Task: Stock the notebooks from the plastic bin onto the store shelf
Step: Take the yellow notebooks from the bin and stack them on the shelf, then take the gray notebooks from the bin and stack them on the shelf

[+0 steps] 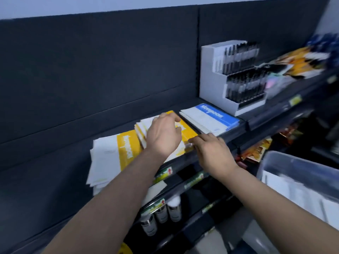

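Note:
Three stacks of notebooks lie on the dark store shelf (236, 123). A yellow-and-white stack (113, 153) is on the left, a second yellow stack (189, 132) in the middle, a blue-and-white stack (209, 117) on the right. My left hand (163, 134) rests on top of the middle stack with loosely bent fingers. My right hand (211, 153) touches that stack's front right corner at the shelf edge with straight fingers. The clear plastic bin (275, 158) stands at the lower right with white notebooks (304, 191) inside. The picture is blurred by motion.
A white tiered display box of black pens (233, 76) stands right of the blue stack. Further right lie orange and dark packets (302, 63). Lower shelves hold cans (161, 213) and packaged goods (256, 149). The shelf's left part is bare dark surface.

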`<state>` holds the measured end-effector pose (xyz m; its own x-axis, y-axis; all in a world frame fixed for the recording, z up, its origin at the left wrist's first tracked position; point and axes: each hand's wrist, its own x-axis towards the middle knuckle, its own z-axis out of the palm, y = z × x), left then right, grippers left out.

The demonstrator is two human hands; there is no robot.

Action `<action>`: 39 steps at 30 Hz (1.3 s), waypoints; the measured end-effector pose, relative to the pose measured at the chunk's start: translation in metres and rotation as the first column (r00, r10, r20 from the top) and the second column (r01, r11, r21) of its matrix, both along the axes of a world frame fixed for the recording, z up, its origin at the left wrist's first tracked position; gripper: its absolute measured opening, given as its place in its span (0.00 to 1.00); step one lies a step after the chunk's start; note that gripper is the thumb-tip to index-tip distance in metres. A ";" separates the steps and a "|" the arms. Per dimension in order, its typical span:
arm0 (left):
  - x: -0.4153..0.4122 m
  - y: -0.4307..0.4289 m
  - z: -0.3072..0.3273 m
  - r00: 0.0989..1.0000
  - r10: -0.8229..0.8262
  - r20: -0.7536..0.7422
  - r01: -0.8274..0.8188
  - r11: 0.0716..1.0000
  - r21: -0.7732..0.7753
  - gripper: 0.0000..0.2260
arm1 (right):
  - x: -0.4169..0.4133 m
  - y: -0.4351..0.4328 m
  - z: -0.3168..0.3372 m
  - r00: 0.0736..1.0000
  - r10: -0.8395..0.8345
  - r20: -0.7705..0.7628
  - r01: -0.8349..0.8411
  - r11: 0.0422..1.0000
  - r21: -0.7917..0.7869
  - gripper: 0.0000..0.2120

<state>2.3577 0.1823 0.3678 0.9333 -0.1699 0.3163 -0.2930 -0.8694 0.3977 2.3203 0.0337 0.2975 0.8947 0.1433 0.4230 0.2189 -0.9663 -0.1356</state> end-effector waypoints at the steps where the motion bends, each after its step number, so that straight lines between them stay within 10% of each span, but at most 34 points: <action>1: -0.002 -0.022 -0.002 0.998 -0.054 0.008 0.054 0.998 -0.012 0.13 | -0.009 -0.023 -0.004 0.998 -0.066 -0.018 0.065 0.998 -0.017 0.15; 10: -0.043 -0.219 -0.055 0.870 -0.444 -0.213 0.462 0.886 0.043 0.11 | -0.117 -0.221 -0.055 0.763 -0.546 -0.346 0.557 0.827 -0.077 0.20; 16: -0.059 -0.304 -0.119 0.754 -0.408 -0.515 0.564 0.804 0.189 0.15 | -0.176 -0.311 -0.102 0.549 -0.669 -0.502 0.673 0.709 -0.209 0.21; 24: -0.066 -0.343 -0.195 0.634 -0.145 -0.760 0.515 0.812 0.275 0.19 | -0.194 -0.355 -0.155 0.529 -0.517 -0.673 0.555 0.811 -0.187 0.20; 39: -0.073 -0.341 -0.249 0.621 0.104 -0.777 0.167 0.951 0.261 0.17 | -0.165 -0.334 -0.193 0.584 -0.191 -0.789 0.272 0.962 -0.031 0.29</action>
